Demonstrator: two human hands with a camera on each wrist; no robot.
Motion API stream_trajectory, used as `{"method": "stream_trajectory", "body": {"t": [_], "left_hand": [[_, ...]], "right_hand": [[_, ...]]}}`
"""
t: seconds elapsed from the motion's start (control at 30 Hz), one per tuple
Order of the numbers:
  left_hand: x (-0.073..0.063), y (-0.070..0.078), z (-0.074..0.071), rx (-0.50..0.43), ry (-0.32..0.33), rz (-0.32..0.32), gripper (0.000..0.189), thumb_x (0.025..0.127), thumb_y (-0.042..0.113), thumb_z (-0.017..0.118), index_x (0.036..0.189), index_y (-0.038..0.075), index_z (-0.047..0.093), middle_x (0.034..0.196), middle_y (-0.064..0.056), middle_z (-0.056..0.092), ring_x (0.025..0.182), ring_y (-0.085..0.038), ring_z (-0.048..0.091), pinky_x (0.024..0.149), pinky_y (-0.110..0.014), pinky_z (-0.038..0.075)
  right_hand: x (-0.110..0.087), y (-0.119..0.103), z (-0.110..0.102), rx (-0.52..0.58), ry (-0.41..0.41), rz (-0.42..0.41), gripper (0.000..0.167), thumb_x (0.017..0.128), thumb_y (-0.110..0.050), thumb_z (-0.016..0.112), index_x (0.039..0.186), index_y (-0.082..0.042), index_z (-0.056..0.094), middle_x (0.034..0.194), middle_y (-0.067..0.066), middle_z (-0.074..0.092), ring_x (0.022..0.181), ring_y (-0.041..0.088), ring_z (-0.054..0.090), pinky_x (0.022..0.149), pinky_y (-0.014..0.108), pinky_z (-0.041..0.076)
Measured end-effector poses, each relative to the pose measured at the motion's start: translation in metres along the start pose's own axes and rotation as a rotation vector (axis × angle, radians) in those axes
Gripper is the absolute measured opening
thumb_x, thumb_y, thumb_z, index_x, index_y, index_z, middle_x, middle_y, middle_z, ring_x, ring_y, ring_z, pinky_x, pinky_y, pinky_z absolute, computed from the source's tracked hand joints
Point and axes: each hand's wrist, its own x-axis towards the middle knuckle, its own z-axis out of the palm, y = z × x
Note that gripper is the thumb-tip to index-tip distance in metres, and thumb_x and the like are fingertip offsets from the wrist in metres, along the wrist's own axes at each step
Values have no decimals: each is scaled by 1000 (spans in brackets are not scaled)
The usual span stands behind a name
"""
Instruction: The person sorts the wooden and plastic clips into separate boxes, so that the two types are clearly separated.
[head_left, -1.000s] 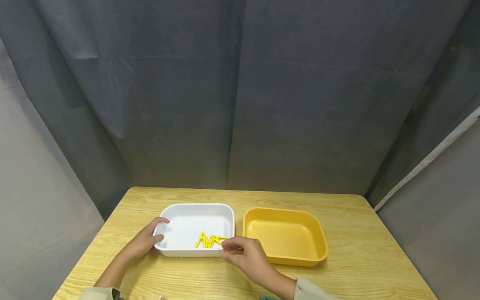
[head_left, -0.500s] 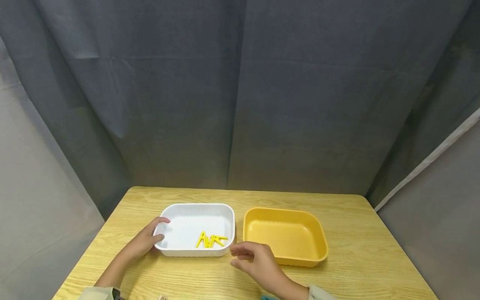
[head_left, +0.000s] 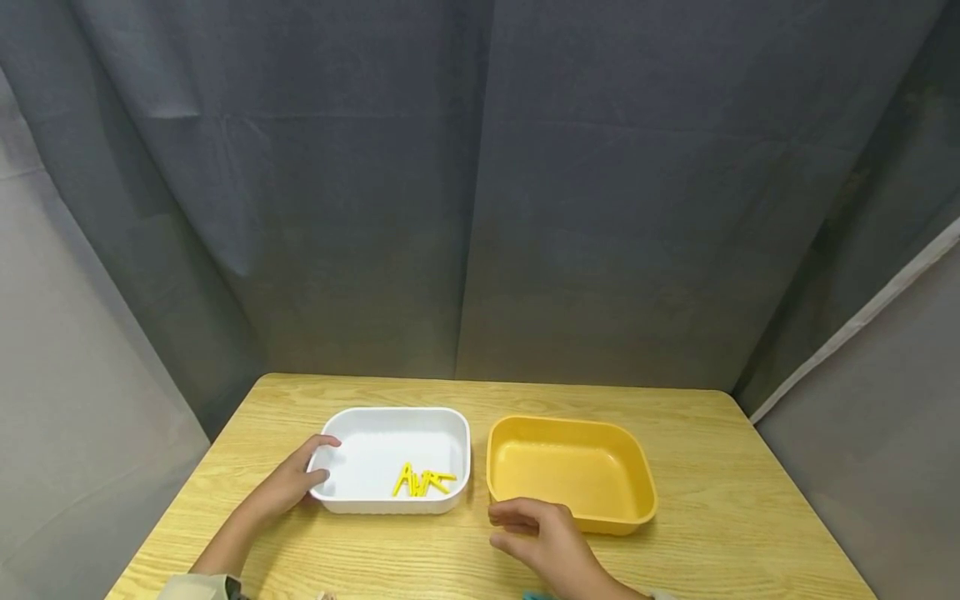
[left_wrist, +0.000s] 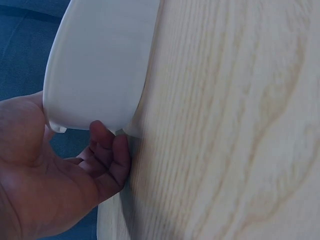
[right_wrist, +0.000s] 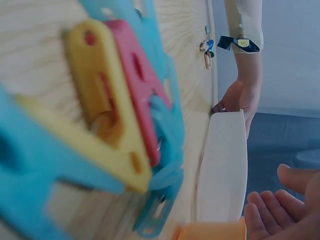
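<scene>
My left hand (head_left: 283, 486) grips the left end of a white plastic basin (head_left: 360, 505), thumb and fingers at its rim. In the left wrist view, that hand (left_wrist: 55, 170) has its fingers curled against the outside of the basin (left_wrist: 100, 70). Several yellow clothespins (head_left: 405, 479) lie in the basin's front right part. My right hand (head_left: 543, 537) hovers before the front left corner of a yellow basin (head_left: 637, 523), fingers loosely bent, holding nothing. In the right wrist view, its fingers (right_wrist: 272, 207) are apart from the basins.
Close below the right wrist camera, a yellow clothespin (right_wrist: 95, 65), a red clothespin (right_wrist: 135, 75) and blue clothespins (right_wrist: 172, 115) lie on the wooden table (head_left: 420, 558). Small items (right_wrist: 207, 47) lie farther along it. Grey curtains (head_left: 375, 208) stand behind the table.
My right hand has moved right and toward me, from the white basin's front right corner to before the yellow basin. The left hand and the clothespins in the white basin have stayed put.
</scene>
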Motion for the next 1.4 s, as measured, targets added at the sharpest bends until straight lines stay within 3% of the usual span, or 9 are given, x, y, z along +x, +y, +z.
{"method": "stream_trajectory", "body": {"t": [0.4,0.57,0.8,1.0,1.23,1.4], "left_hand": [[0,-2,0,2,0,11,51,96,-2,54,144,8,44,156,-29,24,84,-28,62,65,-33,52],[-1,-1,0,0,2,6,50,96,-2,55,144,9,44,156,-29,25,84,-28,62,65,-32,52],[-1,-2,0,3,4,6,50,96,-2,55,144,9,44,155,-29,26,84,-28,62,65,-32,52],[0,-2,0,4,3,2,50,96,-2,55,144,9,44,155,-29,26,84,-27,63,65,-32,52],[2,-3,0,23,10,6,50,97,-1,55,145,9,43,155,-29,26,94,-28,60,69,-33,51],[3,-2,0,31,14,4,51,97,-1,55,145,9,43,158,-29,24,101,-29,59,72,-33,51]], "right_hand": [[-22,12,-18,-20,-47,121,39,92,-29,78,123,-6,72,121,13,73,112,29,70,94,37,56],[-29,20,-24,-33,-45,122,40,92,-30,78,123,-5,72,120,12,74,110,25,71,93,36,56],[-40,28,-28,10,-69,129,44,90,-26,79,124,1,69,120,17,72,111,34,70,92,37,57],[-46,38,-30,72,-90,121,44,88,-19,82,121,7,69,119,23,72,109,32,71,91,35,57],[-52,44,-33,102,-121,194,45,90,-21,80,123,8,67,121,23,71,112,36,70,92,34,57],[-55,49,-35,71,-139,163,43,90,-20,80,121,6,68,118,19,72,108,23,71,93,34,57]]}}
